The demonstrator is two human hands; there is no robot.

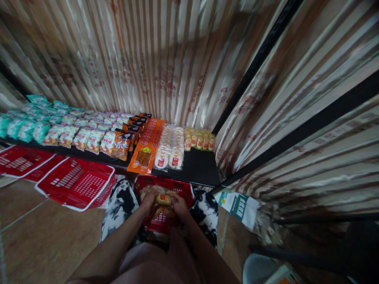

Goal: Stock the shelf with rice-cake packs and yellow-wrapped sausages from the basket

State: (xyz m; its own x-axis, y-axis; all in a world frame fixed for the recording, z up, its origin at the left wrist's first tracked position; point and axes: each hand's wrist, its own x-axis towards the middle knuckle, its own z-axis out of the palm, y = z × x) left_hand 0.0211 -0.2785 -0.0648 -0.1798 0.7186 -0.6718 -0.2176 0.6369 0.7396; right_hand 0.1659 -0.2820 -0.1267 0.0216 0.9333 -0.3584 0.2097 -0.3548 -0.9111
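Note:
Between my two hands is a small yellow packaged snack with a red label. My left hand closes on its left end, and my right hand has its fingers at the right end. Both hands are over a red basket between my knees, where more clear-wrapped snacks lie, partly hidden by the hands. Ahead, the black shelf carries rows of similar yellow snacks at its right end, beside white round packaged crackers and a flat orange packet.
Orange-and-white bags and teal bags fill the shelf's left part. Red baskets stand on the floor at left. Black poles and a striped curtain rise behind. A green-and-white package lies at right.

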